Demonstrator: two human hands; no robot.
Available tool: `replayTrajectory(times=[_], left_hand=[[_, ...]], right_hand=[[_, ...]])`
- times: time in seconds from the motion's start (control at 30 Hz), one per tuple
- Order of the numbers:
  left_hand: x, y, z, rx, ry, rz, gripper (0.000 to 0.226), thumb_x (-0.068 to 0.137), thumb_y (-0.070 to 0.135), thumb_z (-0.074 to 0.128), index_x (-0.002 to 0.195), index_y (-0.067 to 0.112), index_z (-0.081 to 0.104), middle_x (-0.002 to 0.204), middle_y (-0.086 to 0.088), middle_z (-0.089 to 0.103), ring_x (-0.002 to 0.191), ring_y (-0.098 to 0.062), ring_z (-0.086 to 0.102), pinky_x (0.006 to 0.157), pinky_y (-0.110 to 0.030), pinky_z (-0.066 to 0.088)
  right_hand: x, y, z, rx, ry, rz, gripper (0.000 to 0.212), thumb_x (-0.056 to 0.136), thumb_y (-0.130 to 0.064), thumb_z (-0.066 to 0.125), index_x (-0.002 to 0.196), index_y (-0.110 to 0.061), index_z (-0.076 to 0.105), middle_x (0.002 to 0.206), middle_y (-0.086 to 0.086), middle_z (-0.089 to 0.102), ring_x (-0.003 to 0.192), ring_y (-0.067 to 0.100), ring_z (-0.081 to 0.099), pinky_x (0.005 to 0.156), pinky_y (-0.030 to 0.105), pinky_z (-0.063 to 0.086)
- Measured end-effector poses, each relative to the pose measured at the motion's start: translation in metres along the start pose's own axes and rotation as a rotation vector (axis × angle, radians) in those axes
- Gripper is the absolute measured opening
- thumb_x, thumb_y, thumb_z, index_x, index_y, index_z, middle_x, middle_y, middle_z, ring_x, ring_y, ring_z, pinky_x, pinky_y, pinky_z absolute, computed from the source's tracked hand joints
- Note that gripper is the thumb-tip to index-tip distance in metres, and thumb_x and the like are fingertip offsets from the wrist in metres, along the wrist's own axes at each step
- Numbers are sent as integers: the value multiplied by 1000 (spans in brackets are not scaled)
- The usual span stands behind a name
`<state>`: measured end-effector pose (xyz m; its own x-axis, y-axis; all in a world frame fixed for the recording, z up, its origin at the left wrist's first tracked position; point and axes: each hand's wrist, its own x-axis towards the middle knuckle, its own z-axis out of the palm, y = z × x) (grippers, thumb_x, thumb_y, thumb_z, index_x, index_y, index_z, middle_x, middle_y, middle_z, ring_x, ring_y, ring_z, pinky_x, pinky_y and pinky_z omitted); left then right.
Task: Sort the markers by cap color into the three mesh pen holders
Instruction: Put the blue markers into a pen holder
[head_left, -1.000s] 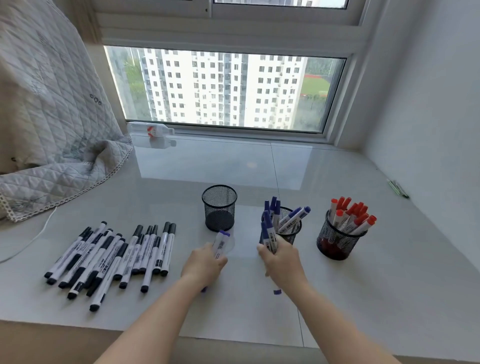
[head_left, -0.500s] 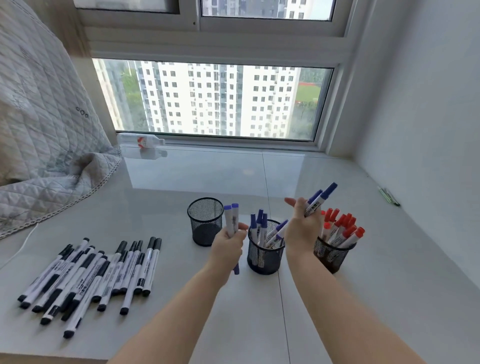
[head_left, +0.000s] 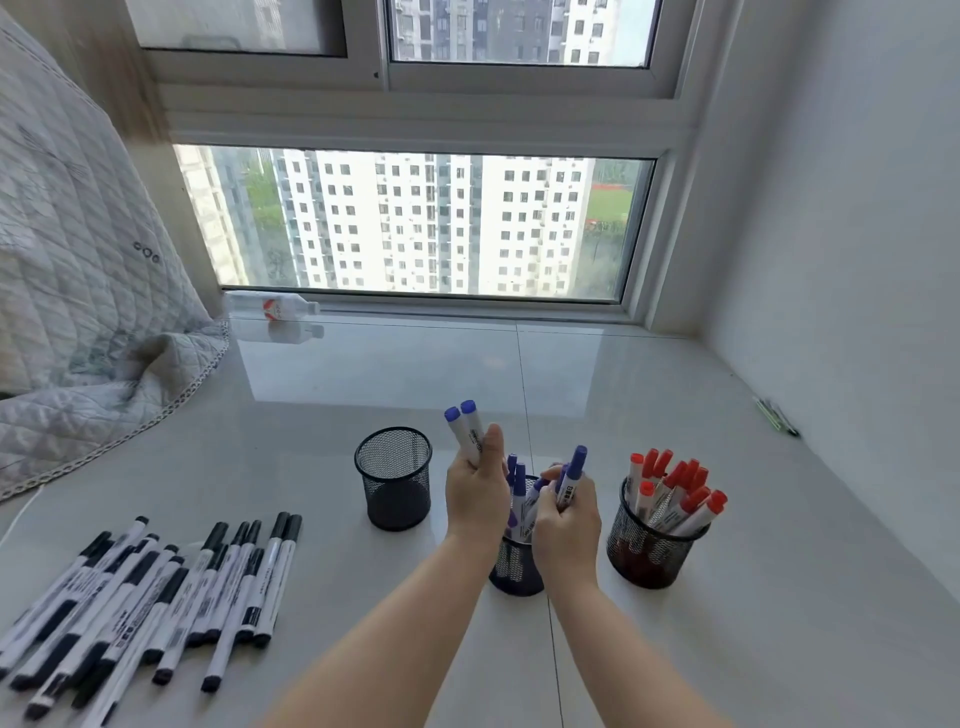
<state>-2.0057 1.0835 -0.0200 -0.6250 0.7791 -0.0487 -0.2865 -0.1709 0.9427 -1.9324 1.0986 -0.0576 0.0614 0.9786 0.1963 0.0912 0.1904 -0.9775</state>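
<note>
With our left hand (head_left: 475, 486) gripping 2 blue-capped markers (head_left: 464, 428) and our right hand (head_left: 566, 512) pinching 1 blue marker (head_left: 570, 475) over the crowded middle mesh holder (head_left: 514, 569) at lower center, we risk jamming them and tipping it.

Nothing readable here tbh. The black-capped markers (head_left: 156, 597) at 8 o'clock have dark printed labels, too blurry. Same for the bottle (head_left: 270, 306)'s red-and-white label at 11 o'clock.

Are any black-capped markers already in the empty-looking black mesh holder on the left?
No, the left black mesh holder shows none; the black-capped markers lie on the white counter.
</note>
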Motion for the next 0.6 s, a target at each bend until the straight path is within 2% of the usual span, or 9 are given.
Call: replayTrajectory(times=[0.1,0.17,0.23,0.27,0.33,0.4,0.47,0.6], left_hand=[[-3,-12,7,48,54,5,36,90,40,52,65,15,49,46,13,50,38,2,46,43,-13,39],[-6,-21,8,118,96,41,35,89,43,53,67,17,56,63,4,60,49,1,54,51,-15,44],[-8,-31,7,168,127,50,32,89,44,52,76,17,61,87,-14,63,78,-16,63,71,-27,52],[-9,-34,6,203,144,53,31,90,43,52,83,14,62,95,-20,61,93,-28,60,81,-38,51],[-12,-38,3,273,152,50,31,89,41,52,93,11,61,102,-20,57,109,-35,48,94,-47,44],[-15,-41,-1,290,137,47,16,90,37,54,84,23,60,105,-15,54,113,-33,44,98,-48,39],[-17,-44,-7,346,106,51,19,91,32,55,72,32,58,105,-12,52,112,-30,42,100,-48,37],[-15,-42,-17,418,-34,57,19,88,27,60,70,31,61,102,-16,56,101,-34,55,91,-52,45]], right_hand=[[1,3,-1,60,34,29,36,86,3,48,81,-33,51,86,5,62,81,19,61,65,20,48],[2,4,-2,105,63,45,32,84,3,51,77,-28,54,86,1,63,82,16,62,68,18,48],[4,3,-2,148,71,75,27,83,3,53,75,-22,57,89,-6,62,87,11,61,71,16,47],[5,3,-3,160,66,89,26,83,3,54,74,-21,58,91,-8,62,89,8,60,71,13,45],[8,3,-4,169,54,102,26,83,4,54,72,-19,59,91,-8,63,88,6,59,70,13,43],[10,4,-7,155,47,99,28,83,4,54,69,-19,60,85,-7,64,82,6,60,69,14,43],[11,5,-10,109,44,94,28,84,1,55,68,-22,60,75,-6,62,70,9,57,62,16,42],[8,6,-11,68,41,62,28,85,-1,55,69,-23,59,72,-4,61,67,8,56,55,6,41]])
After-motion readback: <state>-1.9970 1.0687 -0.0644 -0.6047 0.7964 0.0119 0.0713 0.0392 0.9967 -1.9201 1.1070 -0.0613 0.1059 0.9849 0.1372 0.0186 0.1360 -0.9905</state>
